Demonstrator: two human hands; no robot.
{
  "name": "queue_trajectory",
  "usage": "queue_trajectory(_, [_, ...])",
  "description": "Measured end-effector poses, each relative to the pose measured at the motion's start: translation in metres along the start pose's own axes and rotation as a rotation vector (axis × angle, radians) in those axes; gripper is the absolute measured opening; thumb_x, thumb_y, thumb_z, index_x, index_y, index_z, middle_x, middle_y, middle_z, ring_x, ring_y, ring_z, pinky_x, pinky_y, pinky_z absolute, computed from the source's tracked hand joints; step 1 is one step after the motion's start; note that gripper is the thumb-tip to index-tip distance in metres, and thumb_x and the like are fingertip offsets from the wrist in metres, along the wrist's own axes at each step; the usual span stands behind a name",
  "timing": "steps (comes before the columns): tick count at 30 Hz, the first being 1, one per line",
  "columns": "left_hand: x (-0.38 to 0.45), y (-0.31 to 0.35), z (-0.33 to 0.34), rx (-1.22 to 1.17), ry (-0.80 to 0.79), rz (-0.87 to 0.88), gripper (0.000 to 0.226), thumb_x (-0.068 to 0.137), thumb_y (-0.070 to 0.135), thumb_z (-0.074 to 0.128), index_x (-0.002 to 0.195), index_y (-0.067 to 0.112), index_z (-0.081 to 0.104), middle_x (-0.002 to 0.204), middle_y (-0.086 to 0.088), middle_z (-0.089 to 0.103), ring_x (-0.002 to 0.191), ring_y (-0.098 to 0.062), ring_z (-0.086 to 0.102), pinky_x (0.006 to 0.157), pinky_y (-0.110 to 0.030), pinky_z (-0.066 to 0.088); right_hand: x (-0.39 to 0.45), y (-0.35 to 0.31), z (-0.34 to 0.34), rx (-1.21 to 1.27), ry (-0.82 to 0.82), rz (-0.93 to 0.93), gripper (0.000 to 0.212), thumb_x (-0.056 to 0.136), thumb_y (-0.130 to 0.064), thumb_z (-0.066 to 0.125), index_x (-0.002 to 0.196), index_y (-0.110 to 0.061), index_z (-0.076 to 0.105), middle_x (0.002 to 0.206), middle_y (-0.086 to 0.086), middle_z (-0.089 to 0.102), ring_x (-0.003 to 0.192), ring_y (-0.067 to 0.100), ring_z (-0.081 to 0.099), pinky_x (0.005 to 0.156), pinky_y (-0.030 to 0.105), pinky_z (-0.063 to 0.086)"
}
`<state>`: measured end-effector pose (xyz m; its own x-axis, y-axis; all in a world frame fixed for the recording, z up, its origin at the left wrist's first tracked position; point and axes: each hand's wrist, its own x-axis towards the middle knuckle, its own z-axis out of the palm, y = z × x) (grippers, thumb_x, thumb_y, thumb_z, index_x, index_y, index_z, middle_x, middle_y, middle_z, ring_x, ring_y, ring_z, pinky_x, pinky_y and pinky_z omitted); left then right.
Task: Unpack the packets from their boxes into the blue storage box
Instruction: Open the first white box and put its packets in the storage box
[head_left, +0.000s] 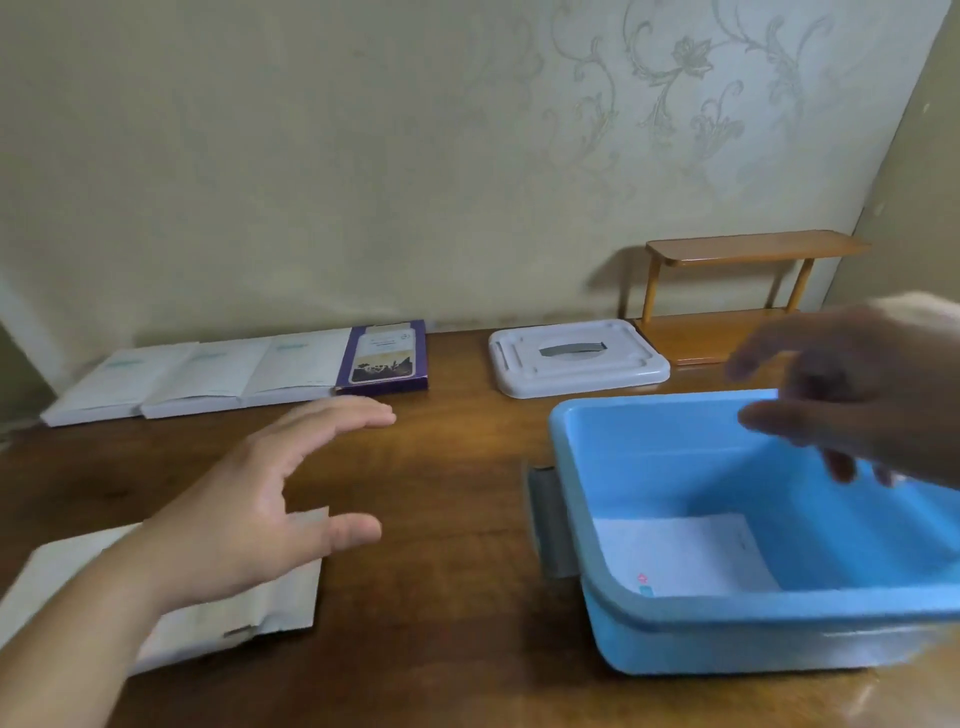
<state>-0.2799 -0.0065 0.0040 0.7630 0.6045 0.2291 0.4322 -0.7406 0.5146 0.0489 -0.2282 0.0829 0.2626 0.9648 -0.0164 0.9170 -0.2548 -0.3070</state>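
The left hand (254, 499) has its fingers straight and spread, thumb held apart, gripping nothing; it hovers above a flat white box (171, 608) that lies at the near left of the wooden table (447, 519). The right hand (852, 395) is blurred, but its fingers seem loosely extended and hang over the far right part of the blue storage box (623, 613), with nothing seen between them. Inside that box one white packet (680, 556) lies flat on the bottom, towards the near wall. A grey latch (548, 519) sits on the box's left end. Against the wall at the far left, three white boxes (202, 379) lie side by side, with a purple box (384, 358) touching the rightmost of them. Further right lies a white lid (576, 358) with a grey handle in its middle, and just beside it stands a small wooden shelf (737, 296).
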Motion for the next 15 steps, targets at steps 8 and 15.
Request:
queue_trajectory(8, [-0.096,-0.099,-0.030,0.336,-0.278,-0.401,0.132,0.037,0.080,0.077,0.133,0.073,-0.014,0.143,0.049,-0.019,0.142,0.008,-0.006,0.121,-0.035,0.009,0.000,-0.153,0.120,0.364,0.000,-0.345,0.053,0.070,-0.093,0.031,0.106,-0.063,0.054,0.088,-0.037,0.062,0.059,-0.016,0.061,0.053,0.001,0.046])
queue_trajectory(15, [-0.096,-0.126,-0.015,0.411,-0.187,-0.339,0.126,0.044,0.091,0.061,0.140,0.063,-0.016,0.158,0.029,-0.005,0.146,-0.001,-0.006,0.122,-0.040,0.004,0.073,-0.215,0.201,0.354,-0.100,0.027,0.027,0.087,-0.043,0.062,0.090,-0.016,0.068,0.079,-0.004,0.067,0.070,0.012,0.063,0.067,0.027,0.055])
